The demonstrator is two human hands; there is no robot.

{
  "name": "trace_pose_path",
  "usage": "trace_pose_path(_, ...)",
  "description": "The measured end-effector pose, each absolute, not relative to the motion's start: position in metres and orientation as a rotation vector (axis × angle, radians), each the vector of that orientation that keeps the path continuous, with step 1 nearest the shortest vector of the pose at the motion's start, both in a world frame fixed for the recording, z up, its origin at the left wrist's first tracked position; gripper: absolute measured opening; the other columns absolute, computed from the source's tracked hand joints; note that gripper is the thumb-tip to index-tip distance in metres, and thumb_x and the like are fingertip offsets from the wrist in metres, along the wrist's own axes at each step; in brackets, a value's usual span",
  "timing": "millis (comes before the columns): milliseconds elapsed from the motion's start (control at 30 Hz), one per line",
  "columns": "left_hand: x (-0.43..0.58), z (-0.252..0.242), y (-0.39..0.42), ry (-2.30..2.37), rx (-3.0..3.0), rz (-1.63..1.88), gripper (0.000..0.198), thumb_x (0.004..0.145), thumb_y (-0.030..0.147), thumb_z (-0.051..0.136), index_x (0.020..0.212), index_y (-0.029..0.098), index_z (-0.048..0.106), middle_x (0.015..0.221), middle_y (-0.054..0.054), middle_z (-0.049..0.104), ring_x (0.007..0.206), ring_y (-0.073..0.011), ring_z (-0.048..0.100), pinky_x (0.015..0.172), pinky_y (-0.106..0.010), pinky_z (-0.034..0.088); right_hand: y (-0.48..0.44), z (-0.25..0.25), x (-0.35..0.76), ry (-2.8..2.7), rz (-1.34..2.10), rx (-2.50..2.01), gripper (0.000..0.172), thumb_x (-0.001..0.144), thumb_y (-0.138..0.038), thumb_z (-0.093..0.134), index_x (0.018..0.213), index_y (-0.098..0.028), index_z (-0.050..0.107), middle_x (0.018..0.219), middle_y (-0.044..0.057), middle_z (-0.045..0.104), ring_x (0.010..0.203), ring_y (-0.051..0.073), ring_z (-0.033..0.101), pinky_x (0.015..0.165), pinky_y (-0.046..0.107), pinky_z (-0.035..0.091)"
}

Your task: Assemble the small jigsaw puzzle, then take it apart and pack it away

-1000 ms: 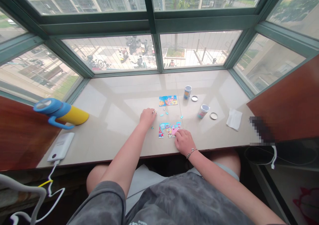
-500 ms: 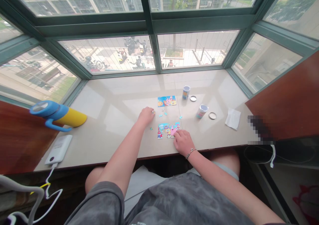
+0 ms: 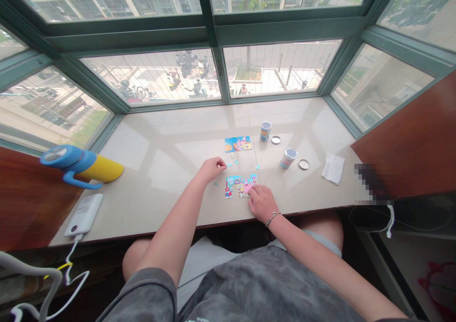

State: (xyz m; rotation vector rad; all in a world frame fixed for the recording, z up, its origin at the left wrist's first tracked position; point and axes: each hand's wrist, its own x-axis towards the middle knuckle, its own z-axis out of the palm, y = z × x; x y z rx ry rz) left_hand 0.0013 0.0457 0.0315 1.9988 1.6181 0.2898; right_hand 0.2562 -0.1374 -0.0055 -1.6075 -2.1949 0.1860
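Observation:
A partly assembled jigsaw puzzle (image 3: 233, 181) with bright cartoon figures lies near the table's front edge, with a gap in its lower middle. My right hand (image 3: 262, 203), fingers curled, holds the puzzle's right side against the table. Left of the loose pieces, my left hand (image 3: 213, 169) is closed in a pinch on a small puzzle piece, mostly hidden by the fingers. Just past its fingertips lies a light-blue puzzle piece (image 3: 230, 165). Other loose pieces lie around, one blue-green piece (image 3: 215, 184) below the left hand. Farther back is a completed-looking cartoon puzzle (image 3: 238, 144).
Two small cans (image 3: 265, 131) stand at the right, their round lids (image 3: 304, 164) beside them. A white tissue (image 3: 333, 169) lies farther right. At the left are a blue and yellow bottle (image 3: 83, 165) and a white power bank (image 3: 84, 214) with a cable.
My left hand has shifted slightly right and toward me, its fingertips now beside the light-blue piece. The piece seen at its fingertips before is now hidden. My right hand stays on the puzzle.

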Motion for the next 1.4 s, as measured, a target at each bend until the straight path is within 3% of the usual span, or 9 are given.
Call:
trace_pose_path(267, 0.034, 0.035, -0.043, 1.428, 1.892, 0.275, 0.022, 0.089, 0.038, 0.063, 0.098, 0.024, 0.077, 0.088, -0.001, 0.077, 0.076, -0.0173, 0.067, 0.069, -0.028, 0.051, -0.138, -0.006, 0.256, -2.191, 0.195, -1.608, 0.022, 0.092, -0.018, 0.057, 0.111, -0.023, 0.065, 0.122, 0.012, 0.061, 0.113, 0.028, 0.051, 0.102, 0.044, 0.038)
trace_pose_path(400, 0.044, 0.027, -0.062, 1.428, 1.945, 0.303, 0.015, 0.089, 0.033, 0.064, 0.092, 0.025, 0.078, 0.092, -0.002, 0.078, 0.081, -0.0190, 0.069, 0.078, -0.030, 0.052, -0.138, -0.007, 0.256, -2.185, 0.202, -1.596, 0.022, 0.092, -0.018, 0.056, 0.112, -0.022, 0.065, 0.122, 0.012, 0.061, 0.113, 0.029, 0.051, 0.102, 0.044, 0.038)
trace_pose_path(1400, 0.051, 0.021, -0.060, 1.452, 2.136, 0.247, 0.018, 0.089, 0.023, 0.062, 0.089, 0.024, 0.080, 0.092, -0.006, 0.077, 0.091, -0.0235, 0.069, 0.085, -0.035, 0.051, -0.137, -0.010, 0.256, -2.189, 0.199, -1.594, 0.022, 0.090, -0.018, 0.057, 0.110, -0.023, 0.065, 0.122, 0.012, 0.061, 0.113, 0.029, 0.051, 0.102, 0.044, 0.038)
